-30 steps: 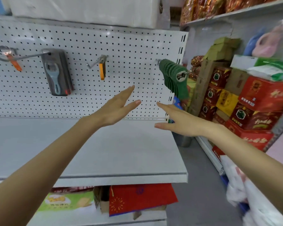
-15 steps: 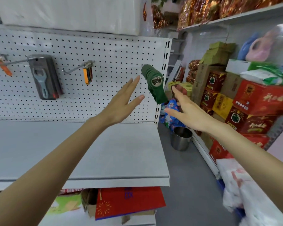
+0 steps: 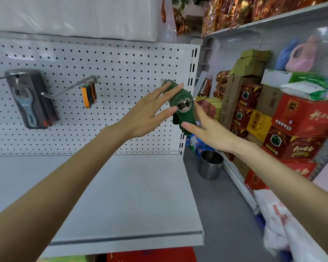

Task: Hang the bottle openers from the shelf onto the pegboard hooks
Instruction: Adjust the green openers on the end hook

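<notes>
A stack of green bottle openers [image 3: 182, 110] hangs on a hook at the right end of the white pegboard [image 3: 121, 63]. My left hand [image 3: 150, 112] is open, its fingers spread against the left side of that stack. On the stack's right side is my right hand [image 3: 206, 129], open too, its fingers reaching under and behind the openers. Neither hand holds anything. Further left, a hook [image 3: 64, 91] carries orange and dark openers [image 3: 89, 95], and grey carded openers [image 3: 29, 99] hang at the far left. The grey shelf [image 3: 131, 195] below is bare.
A steel bucket [image 3: 209, 164] stands on the floor right of the shelf. Red and yellow boxes [image 3: 292, 129] are stacked along the right wall. White bags [image 3: 284, 229] lie at the lower right. Red packaging [image 3: 151, 255] sits on the shelf below.
Both hands rose from above the shelf and closed in on the green openers from either side. The view swung right, so the pegboard items shifted left.
</notes>
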Tool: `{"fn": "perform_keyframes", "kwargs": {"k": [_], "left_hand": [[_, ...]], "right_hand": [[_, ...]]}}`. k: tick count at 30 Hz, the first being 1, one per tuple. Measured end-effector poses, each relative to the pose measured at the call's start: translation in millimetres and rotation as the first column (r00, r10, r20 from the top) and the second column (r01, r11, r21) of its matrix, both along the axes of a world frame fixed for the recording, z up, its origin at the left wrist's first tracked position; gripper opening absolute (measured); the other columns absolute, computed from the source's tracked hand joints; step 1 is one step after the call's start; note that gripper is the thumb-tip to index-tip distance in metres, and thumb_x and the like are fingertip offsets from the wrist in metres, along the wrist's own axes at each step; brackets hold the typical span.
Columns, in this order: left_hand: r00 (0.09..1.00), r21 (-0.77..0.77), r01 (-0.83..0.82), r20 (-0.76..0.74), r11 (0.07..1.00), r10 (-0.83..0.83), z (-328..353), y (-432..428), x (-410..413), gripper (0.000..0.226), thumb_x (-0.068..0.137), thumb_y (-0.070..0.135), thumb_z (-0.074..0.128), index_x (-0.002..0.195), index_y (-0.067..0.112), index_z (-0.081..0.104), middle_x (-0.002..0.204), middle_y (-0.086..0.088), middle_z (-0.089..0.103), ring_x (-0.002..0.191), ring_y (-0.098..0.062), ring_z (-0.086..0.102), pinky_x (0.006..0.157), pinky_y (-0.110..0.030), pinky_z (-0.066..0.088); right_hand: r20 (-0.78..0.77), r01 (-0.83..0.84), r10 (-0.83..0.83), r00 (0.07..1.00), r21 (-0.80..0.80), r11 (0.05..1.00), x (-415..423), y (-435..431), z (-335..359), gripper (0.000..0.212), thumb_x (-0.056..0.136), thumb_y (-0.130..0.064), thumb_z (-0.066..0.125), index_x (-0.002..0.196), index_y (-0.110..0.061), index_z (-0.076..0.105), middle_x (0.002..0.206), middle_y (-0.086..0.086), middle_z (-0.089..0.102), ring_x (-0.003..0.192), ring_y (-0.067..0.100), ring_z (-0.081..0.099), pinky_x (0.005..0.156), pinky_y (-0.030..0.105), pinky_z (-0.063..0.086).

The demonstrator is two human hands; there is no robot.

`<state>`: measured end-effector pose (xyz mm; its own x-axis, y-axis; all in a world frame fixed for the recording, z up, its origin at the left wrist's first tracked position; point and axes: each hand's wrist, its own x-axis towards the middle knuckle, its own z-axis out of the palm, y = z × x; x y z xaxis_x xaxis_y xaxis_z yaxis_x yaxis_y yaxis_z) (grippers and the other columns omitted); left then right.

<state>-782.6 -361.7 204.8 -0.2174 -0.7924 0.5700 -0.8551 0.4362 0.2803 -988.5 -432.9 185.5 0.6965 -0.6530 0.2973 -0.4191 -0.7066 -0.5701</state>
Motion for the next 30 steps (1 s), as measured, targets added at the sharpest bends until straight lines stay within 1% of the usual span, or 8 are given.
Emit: {"fn": "perform_keyframes", "kwargs": {"k": [3,8,13,16,19,24,27,30], "left_hand": [[0.999,-0.019,0.018,-0.045,1.000,-0.019,-1,-9,2,0.051,0.097,0.054,0.029,0.146,0.051,0.015,0.160,0.006,0.017,0.146,-0.010,0.014,0.118,-0.045,0.020],[0.996,-0.064,0.039,-0.075,0.997,-0.044,-2,-16,4,0.048,0.100,0.045,0.033,0.148,0.040,0.024,0.157,0.004,0.025,0.146,-0.008,0.015,0.117,-0.047,0.019],[0.995,-0.073,0.071,-0.072,0.995,-0.076,2,-17,7,0.049,0.100,0.043,0.033,0.148,0.040,0.023,0.157,0.003,0.025,0.146,-0.008,0.016,0.118,-0.042,0.019],[0.992,-0.084,0.103,-0.059,0.991,-0.109,3,-18,4,0.049,0.100,0.043,0.033,0.148,0.041,0.023,0.157,0.004,0.026,0.145,-0.008,0.018,0.116,-0.036,0.021],[0.990,-0.104,0.128,-0.039,0.986,-0.132,2,-21,2,0.048,0.101,0.041,0.033,0.147,0.041,0.024,0.156,0.005,0.028,0.144,-0.005,0.018,0.114,-0.028,0.020],[0.986,-0.131,0.153,-0.052,0.980,-0.161,-2,-23,3,0.047,0.101,0.039,0.031,0.148,0.037,0.025,0.153,0.007,0.034,0.143,-0.006,0.022,0.113,-0.028,0.022],[0.984,-0.153,0.164,-0.046,0.975,-0.173,-3,-24,4,0.047,0.102,0.036,0.033,0.148,0.037,0.023,0.151,0.007,0.036,0.141,-0.006,0.027,0.112,-0.028,0.025],[0.987,-0.154,0.159,-0.005,0.975,-0.161,-1,-26,5,0.047,0.103,0.034,0.033,0.149,0.037,0.024,0.152,0.005,0.034,0.142,-0.006,0.025,0.113,-0.029,0.024]], "right_hand": [[0.025,-0.036,0.036,0.999,0.018,0.999,6,-7,-3,0.077,0.093,-0.048,0.047,0.153,-0.030,0.002,0.138,-0.015,0.043,0.120,0.007,0.050,0.096,0.009,0.037],[0.121,-0.097,0.090,0.989,0.056,0.994,12,-10,-4,0.076,0.088,-0.054,0.042,0.152,-0.029,0.010,0.145,-0.013,0.040,0.126,0.008,0.046,0.104,0.029,0.042],[0.217,-0.112,0.100,0.971,0.047,0.993,9,-9,-7,0.066,0.093,-0.048,0.040,0.150,-0.026,0.015,0.128,-0.029,0.042,0.109,-0.018,0.049,0.077,0.005,0.046],[0.273,-0.102,0.085,0.958,0.048,0.994,7,-10,-10,0.061,0.098,-0.035,0.044,0.151,-0.021,0.017,0.131,-0.015,0.051,0.112,0.005,0.058,0.071,0.020,0.055],[0.329,-0.092,0.073,0.942,0.043,0.995,5,-10,-16,0.060,0.097,-0.029,0.051,0.149,-0.027,0.020,0.122,-0.004,0.062,0.102,0.031,0.064,0.065,0.030,0.057],[0.417,-0.081,0.064,0.907,0.022,0.996,7,-3,-22,0.064,0.096,-0.026,0.053,0.149,-0.032,0.018,0.126,-0.016,0.059,0.102,0.024,0.066,0.061,0.028,0.058],[0.432,-0.088,0.075,0.899,0.010,0.996,10,-2,-21,0.066,0.095,-0.028,0.053,0.150,-0.035,0.016,0.134,-0.013,0.054,0.099,0.032,0.066,0.061,0.031,0.059],[0.421,-0.077,0.062,0.905,0.020,0.997,13,-7,-21,0.066,0.096,-0.029,0.052,0.151,-0.037,0.016,0.127,-0.016,0.060,0.100,0.042,0.063,0.074,0.044,0.060]]}}
